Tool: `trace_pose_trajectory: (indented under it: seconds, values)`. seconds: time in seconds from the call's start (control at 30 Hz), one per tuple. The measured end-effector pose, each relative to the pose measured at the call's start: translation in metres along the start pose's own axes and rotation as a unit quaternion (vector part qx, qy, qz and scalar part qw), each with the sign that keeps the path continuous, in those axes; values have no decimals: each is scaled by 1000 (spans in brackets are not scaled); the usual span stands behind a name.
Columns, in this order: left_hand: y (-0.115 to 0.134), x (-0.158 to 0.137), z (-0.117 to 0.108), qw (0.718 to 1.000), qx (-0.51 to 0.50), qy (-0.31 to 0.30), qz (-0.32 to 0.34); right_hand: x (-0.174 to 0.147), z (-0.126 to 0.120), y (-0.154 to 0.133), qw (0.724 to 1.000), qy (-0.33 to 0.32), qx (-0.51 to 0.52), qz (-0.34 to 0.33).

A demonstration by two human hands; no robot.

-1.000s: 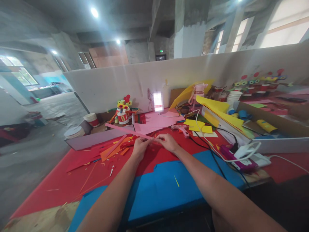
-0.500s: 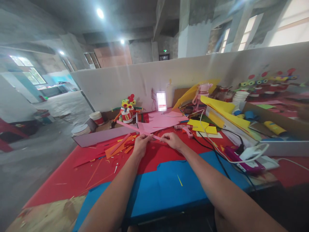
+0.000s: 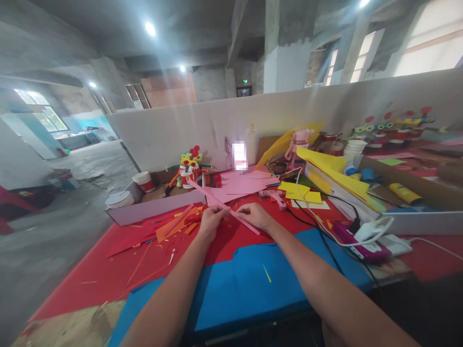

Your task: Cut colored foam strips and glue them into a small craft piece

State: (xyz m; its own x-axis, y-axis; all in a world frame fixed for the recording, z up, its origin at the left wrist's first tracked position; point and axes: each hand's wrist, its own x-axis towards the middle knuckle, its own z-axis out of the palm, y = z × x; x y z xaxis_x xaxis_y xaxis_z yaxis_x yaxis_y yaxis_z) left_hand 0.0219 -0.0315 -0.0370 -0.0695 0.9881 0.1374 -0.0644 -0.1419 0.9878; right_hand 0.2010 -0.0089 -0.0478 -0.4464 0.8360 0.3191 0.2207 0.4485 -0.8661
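Observation:
A narrow pink paper strip [image 3: 248, 225] runs slantwise through both hands, from the upper left down to the lower right. My left hand [image 3: 213, 220] pinches it near its middle. Just to the right, my right hand [image 3: 254, 215] grips the same strip between thumb and fingers, and the lower end sticks out beneath that hand. Below the hands lies red sheet material [image 3: 220, 246] on the table. Pink paper sheets [image 3: 242, 184] are spread out behind them. Orange and red paper scraps [image 3: 170, 229] lie to the left of my left hand.
A pink hot glue gun [image 3: 277, 197] rests by yellow paper [image 3: 307, 193] at the right. Cables run to a purple power strip [image 3: 361, 241]. A paper-cup figure [image 3: 190, 166] stands at the back left. Blue material [image 3: 249, 284] covers the front edge.
The strip has shifted through the fingers toward the lower right, and more of its end now shows below my right hand. The view has turned slightly; both hands keep their pinch.

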Motion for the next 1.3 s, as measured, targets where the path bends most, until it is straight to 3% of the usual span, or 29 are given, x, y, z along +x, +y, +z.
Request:
trace_pose_trajectory:
  seconds: [0.2, 0.27, 0.4, 0.6, 0.67, 0.8, 0.87, 0.97, 1.3]
  values:
    - [-3, -5, 8, 997, 9, -78, -8, 1, 10, 0, 999, 7, 45, 16]
    - [-4, -4, 6, 996, 1, -90, -11, 2, 10, 0, 990, 53, 124, 42]
    - [-2, -5, 8, 995, 17, -98, -18, 4, 10, -1, 947, 162, 272, 58]
    - [3, -11, 17, 985, 82, -153, -21, 5, 19, -1, 920, 108, 365, 92]
    - [4, -10, 17, 985, 93, -144, -2, 5, 20, -2, 925, 76, 360, 94]
    - [2, -6, 15, 984, 134, -117, 28, 6, 14, -7, 967, 107, 228, 40]
    - [0, -6, 14, 980, 155, -116, 31, 6, 13, -8, 975, 103, 187, 58]
    - [0, -8, 13, 979, 150, -138, 12, 6, 14, -9, 972, 82, 203, 81]
    - [11, -16, 10, 969, 131, -208, -36, 5, 9, -4, 956, 99, 263, 83]
